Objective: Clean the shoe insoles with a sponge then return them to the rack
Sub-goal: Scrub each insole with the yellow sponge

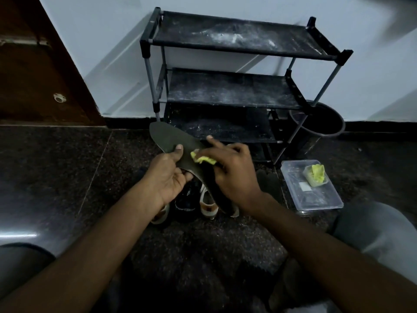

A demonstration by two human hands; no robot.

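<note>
Right hand (230, 168): it is bearing down on a yellow sponge (204, 159), its fingers curling over the sponge and pinning it to the upper face of the insole (169, 138), while the index finger is pointing straight out past the sponge toward the rack.

Left hand (167, 177): it is gripping the same insole at mid-length, thumb lying on top and fingers curling underneath, and is holding it up clear of the floor (67, 177).

Insole: its long axis is running from the rounded toe end, up and to the left near the foot of the rack (225, 35), down and to the right, where the heel end is passing out of sight under the right hand. The sponge is sitting just right of the left thumb, so the uncleaned run is lying ahead and leftward toward the toe. In my judgement the wiping stroke needs to follow that diagonal, with the left hand bracing from below.

Surroundings: shoes (187, 199) are lying on the floor directly beneath the insole. A clear plastic container (316, 199) is standing to the right, holding a second yellow piece. All rack shelves are showing white dust.
</note>
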